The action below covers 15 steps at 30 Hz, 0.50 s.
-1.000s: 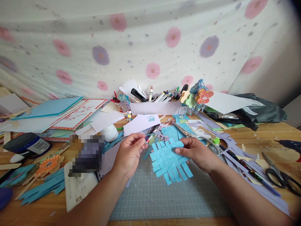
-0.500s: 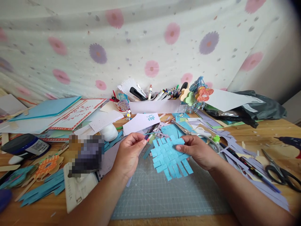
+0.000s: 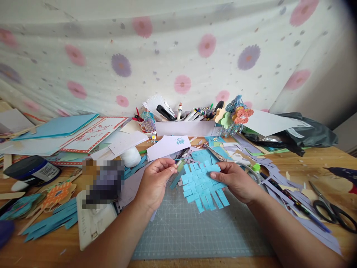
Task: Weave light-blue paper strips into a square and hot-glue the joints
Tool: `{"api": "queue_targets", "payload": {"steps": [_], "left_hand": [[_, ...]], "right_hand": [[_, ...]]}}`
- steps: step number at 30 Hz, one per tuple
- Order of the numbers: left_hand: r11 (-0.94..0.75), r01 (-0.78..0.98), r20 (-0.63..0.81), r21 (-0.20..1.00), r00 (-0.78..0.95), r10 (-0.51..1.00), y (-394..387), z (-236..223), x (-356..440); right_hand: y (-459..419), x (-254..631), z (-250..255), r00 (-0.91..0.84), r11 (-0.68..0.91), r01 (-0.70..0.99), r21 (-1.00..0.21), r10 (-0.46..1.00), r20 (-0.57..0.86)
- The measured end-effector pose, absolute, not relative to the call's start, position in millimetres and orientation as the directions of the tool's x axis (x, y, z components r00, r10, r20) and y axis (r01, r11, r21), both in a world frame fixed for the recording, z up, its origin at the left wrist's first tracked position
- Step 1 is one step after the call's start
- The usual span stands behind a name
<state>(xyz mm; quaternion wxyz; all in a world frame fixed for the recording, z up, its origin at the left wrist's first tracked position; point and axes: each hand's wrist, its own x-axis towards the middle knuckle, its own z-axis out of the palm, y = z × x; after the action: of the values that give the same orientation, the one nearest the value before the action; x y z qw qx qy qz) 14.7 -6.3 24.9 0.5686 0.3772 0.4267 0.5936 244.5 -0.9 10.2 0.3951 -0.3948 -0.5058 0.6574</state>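
My right hand [image 3: 232,179] pinches the right edge of a woven mat of light blue paper strips [image 3: 202,186], thumb on top. Loose strip ends stick out around the mat, which is held above a grey-green gridded cutting mat [image 3: 200,234]. Just left of the weave, my left hand [image 3: 158,178] is closed, thumb pressed to forefinger. A thin bluish line runs right from those fingertips, but whether they grip it is unclear. Behind the weave lie a sheet of blue paper [image 3: 205,155] and scissors with pale handles [image 3: 216,153].
Black-handled scissors [image 3: 333,210] and a glue gun [image 3: 341,173] lie at the right. To the left are blue paper strips [image 3: 52,221], a dark jar [image 3: 32,171] and a white device [image 3: 95,227]. A pen box [image 3: 186,128] stands behind, near paper flowers [image 3: 242,116].
My left hand has shifted slightly right, closer to the weave. My right hand keeps its pinch on the woven paper, and the camera view has moved a little.
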Motion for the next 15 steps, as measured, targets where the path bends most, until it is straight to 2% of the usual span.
{"api": "queue_targets", "payload": {"steps": [15], "left_hand": [[-0.006, -0.341, -0.029, 0.94, -0.095, 0.995, -6.2, 24.0, 16.0]], "right_hand": [[-0.9, 245.5, 9.2, -0.368, -0.17, -0.108, -0.98, 0.922, -0.119]]}}
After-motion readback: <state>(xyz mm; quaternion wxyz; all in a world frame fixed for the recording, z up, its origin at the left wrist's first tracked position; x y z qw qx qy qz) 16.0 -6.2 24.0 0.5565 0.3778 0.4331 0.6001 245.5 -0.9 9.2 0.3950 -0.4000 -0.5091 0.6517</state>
